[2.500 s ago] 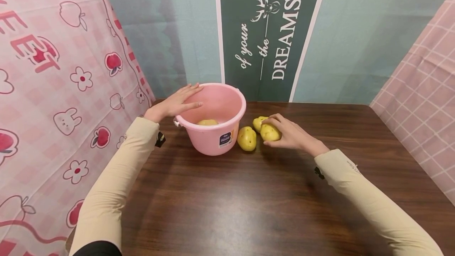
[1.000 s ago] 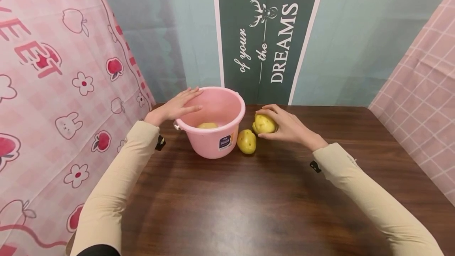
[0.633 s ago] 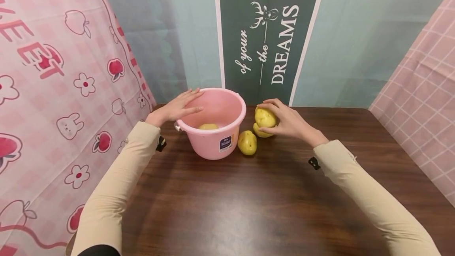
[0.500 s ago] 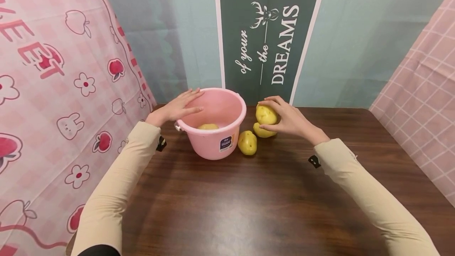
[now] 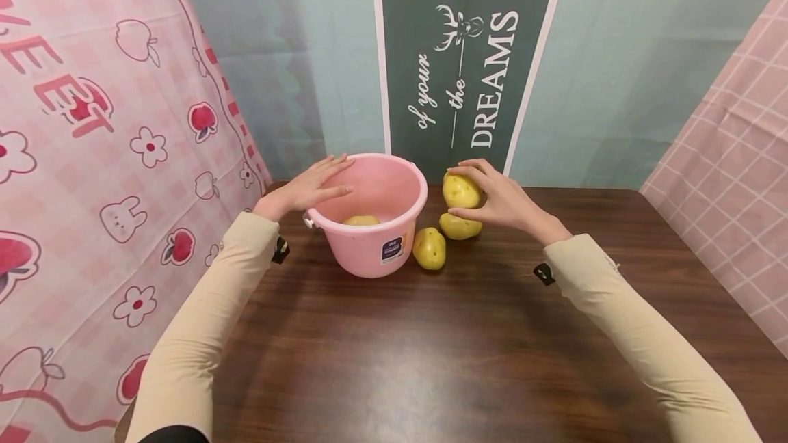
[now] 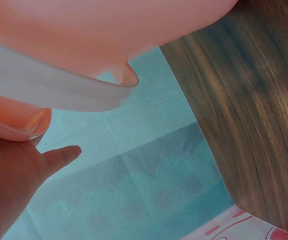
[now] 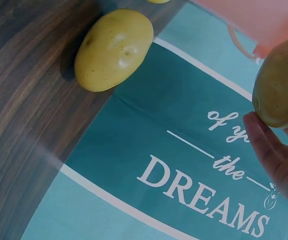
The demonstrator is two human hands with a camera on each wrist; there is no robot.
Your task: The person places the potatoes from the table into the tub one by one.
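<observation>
Bucket (image 5: pixel 360 249) stood on tabletop (image 5: pixel 394 354), 1st potato (image 5: pixel 362 221) in it, L hand (image 5: pixel 308 188) on its L side. 2nd potato (image 5: pixel 429 249) lay just R of bucket; 3rd potato (image 5: pixel 462 227), behind & R of 2nd. 4th potato (image 5: pixel 461 190), in R hand (image 5: pixel 503 201), was up nr 3rd. Curtain (image 5: pixel 295 67) hung behind.

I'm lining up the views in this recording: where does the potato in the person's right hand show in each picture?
Head: the held potato is right of centre, above another potato.
Left wrist: not in this picture.
Right wrist: at the right edge, partly cut off, in the right hand.
Shared landmark: the pink bucket, visible in all three.
</observation>
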